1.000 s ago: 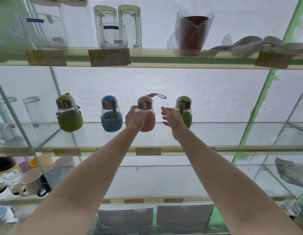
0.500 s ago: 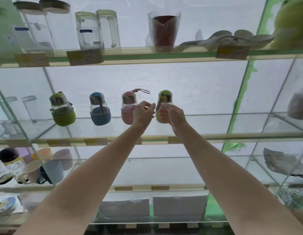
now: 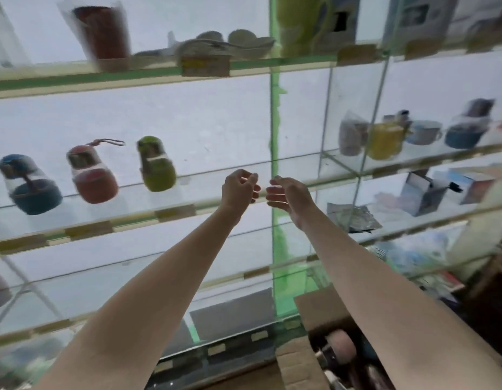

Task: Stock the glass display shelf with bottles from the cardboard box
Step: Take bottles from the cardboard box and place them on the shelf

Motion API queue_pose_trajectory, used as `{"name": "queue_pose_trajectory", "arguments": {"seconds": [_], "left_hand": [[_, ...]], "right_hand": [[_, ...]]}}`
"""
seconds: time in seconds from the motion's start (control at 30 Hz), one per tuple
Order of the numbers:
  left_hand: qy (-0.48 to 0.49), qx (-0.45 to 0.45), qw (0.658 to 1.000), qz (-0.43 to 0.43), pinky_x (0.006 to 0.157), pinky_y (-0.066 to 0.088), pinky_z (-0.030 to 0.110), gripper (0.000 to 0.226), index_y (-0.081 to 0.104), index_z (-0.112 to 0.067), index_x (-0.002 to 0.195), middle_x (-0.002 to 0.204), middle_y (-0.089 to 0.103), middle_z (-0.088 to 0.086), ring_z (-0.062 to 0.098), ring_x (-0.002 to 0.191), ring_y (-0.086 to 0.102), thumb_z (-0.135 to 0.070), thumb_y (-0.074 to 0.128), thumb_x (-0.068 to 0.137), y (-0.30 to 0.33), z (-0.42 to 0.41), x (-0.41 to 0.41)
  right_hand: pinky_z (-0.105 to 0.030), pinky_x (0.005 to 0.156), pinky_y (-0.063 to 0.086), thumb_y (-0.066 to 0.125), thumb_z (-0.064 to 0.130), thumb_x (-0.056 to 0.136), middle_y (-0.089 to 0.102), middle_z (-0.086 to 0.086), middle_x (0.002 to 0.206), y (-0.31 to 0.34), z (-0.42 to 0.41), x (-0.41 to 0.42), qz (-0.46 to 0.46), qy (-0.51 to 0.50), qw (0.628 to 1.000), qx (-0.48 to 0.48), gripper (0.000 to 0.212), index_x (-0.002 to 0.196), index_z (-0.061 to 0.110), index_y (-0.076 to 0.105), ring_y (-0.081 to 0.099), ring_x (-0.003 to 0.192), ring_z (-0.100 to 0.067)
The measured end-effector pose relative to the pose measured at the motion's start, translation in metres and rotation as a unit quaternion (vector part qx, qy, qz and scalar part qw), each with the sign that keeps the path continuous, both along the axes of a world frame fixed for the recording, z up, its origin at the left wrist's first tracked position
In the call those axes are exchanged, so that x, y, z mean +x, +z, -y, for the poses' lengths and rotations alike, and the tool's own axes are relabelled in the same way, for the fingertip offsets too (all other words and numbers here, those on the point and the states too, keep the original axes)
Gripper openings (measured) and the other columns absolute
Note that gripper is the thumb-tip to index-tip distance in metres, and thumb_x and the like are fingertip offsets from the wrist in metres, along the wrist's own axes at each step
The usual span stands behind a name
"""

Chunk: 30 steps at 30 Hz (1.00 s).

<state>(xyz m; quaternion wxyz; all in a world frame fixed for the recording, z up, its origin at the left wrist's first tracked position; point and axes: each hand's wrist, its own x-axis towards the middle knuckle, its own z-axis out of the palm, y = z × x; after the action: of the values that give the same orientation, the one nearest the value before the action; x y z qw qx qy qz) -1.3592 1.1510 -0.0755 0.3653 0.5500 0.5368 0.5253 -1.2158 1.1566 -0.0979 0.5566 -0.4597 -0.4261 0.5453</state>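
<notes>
Both hands empty, loosely curled, close together: left hand (image 3: 240,187), right hand (image 3: 286,192). Brown cardboard box (image 3: 317,313) with pink-capped bottle (image 3: 341,346) low, beneath right forearm; right hand likely nearer. Green-sleeved glass bottle (image 3: 157,164) upright, left of box, on glass display shelf (image 3: 204,178).

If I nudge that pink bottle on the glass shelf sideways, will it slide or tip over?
The pink bottle probably slides rather than tips: its base looks wide, the neck narrow. Its soft-looking sleeve may grab the glass shelf a little. The cord loop on top looks floppy and could snag a finger.

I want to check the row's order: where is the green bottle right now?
In the head view the green bottle stands on the glass shelf, left of centre, at the right end of the row beside the pink bottle; both hands are to its right, apart from it.
</notes>
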Motion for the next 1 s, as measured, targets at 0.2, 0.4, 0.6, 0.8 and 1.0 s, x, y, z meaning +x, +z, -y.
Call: {"name": "queue_pose_trajectory", "arguments": {"seconds": [0.2,0.4,0.6,0.8,1.0], "left_hand": [[-0.083,-0.062,0.995,-0.004,0.063,0.05,0.036,0.01,0.06,-0.006,0.092,0.076,0.067,0.013,0.026,0.062,0.061,-0.016,0.06,0.097,-0.042,0.005,0.094],[-0.165,-0.124,0.978,-0.022,0.064,0.05,0.037,0.01,0.059,-0.008,0.088,0.077,0.066,0.013,0.027,0.065,0.061,-0.012,0.059,0.097,-0.093,0.009,0.157],[-0.248,-0.203,0.947,-0.034,0.063,0.05,0.035,0.009,0.06,-0.008,0.092,0.083,0.066,0.015,0.026,0.066,0.06,-0.014,0.059,0.098,-0.161,0.015,0.197],[-0.337,-0.285,0.895,-0.066,0.052,0.044,0.024,0.01,0.058,-0.005,0.099,0.075,0.061,0.011,0.019,0.057,0.056,-0.015,0.058,0.099,-0.229,0.029,0.219],[-0.342,-0.328,0.877,-0.079,0.057,0.044,0.029,0.008,0.06,-0.006,0.095,0.081,0.064,0.015,0.026,0.063,0.057,-0.012,0.056,0.097,-0.28,0.042,0.234]], "right_hand": [[-0.04,0.079,0.058,0.057,0.026,0.099,0.069,-0.016,0.095,-0.044,0.019,0.094,-0.003,-0.055,0.997,-0.058,0.022,0.102,0.007,0.066,0.067,0.083,-0.03],[-0.035,0.071,0.057,0.058,0.028,0.098,0.069,-0.011,0.092,-0.097,0.043,0.159,-0.001,-0.114,0.986,-0.123,0.02,0.101,0.009,0.066,0.067,0.081,-0.027],[-0.033,0.062,0.048,0.06,0.023,0.098,0.064,-0.009,0.078,-0.165,0.081,0.186,-0.034,-0.202,0.959,-0.198,0.013,0.096,0.01,0.063,0.059,0.062,-0.021],[-0.032,0.065,0.05,0.057,0.024,0.1,0.064,-0.007,0.08,-0.237,0.132,0.192,-0.045,-0.275,0.911,-0.303,0.015,0.106,0.011,0.06,0.059,0.066,-0.02],[-0.03,0.065,0.05,0.058,0.022,0.1,0.063,-0.005,0.082,-0.278,0.156,0.202,-0.046,-0.314,0.886,-0.337,0.012,0.105,0.012,0.06,0.059,0.069,-0.017]]}}
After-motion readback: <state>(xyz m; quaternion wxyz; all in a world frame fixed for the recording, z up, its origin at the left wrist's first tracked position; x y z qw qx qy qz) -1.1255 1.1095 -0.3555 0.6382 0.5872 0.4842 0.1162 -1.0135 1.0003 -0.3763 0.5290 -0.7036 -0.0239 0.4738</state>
